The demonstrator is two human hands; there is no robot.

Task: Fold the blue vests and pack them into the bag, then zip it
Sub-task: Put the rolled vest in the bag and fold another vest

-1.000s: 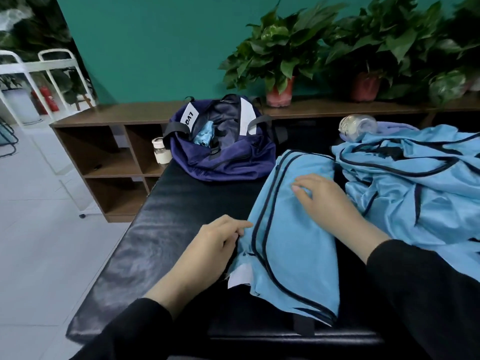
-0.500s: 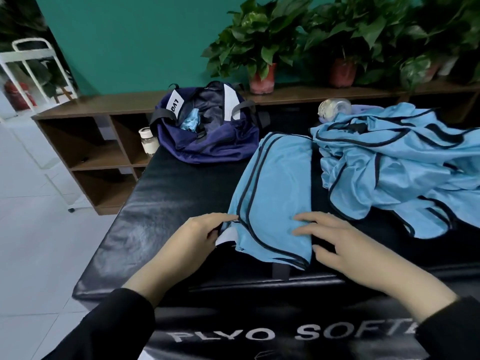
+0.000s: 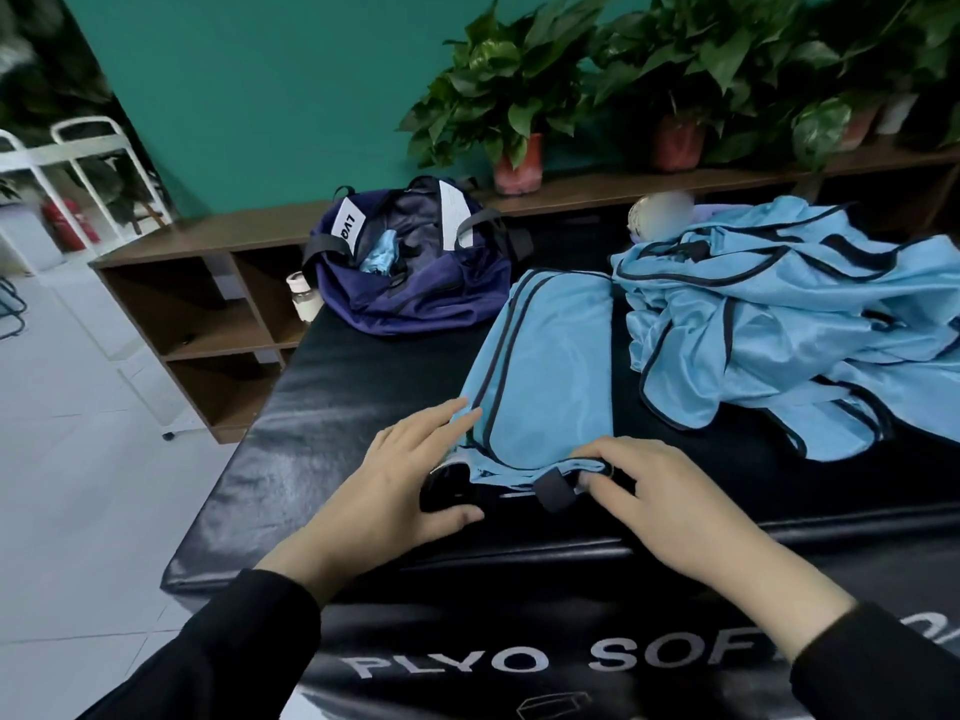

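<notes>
Blue vest's [image 3: 545, 366] near hem hides both hands' fingertips [image 3: 597, 454].

Both arms come in from the 6 o'clock edge in black sleeves, forearms angling toward each other. The left hand [image 3: 410, 480] lies palm down, fingers straight and spread toward 1 o'clock, thumb stretched out toward 3 o'clock. The right hand [image 3: 660, 498] also lies palm down, pointing toward 10 o'clock; its fingers bend at the tips and seem to pinch a cloth edge, though the fingertips are partly hidden. The hands sit near each other, not touching.
</notes>
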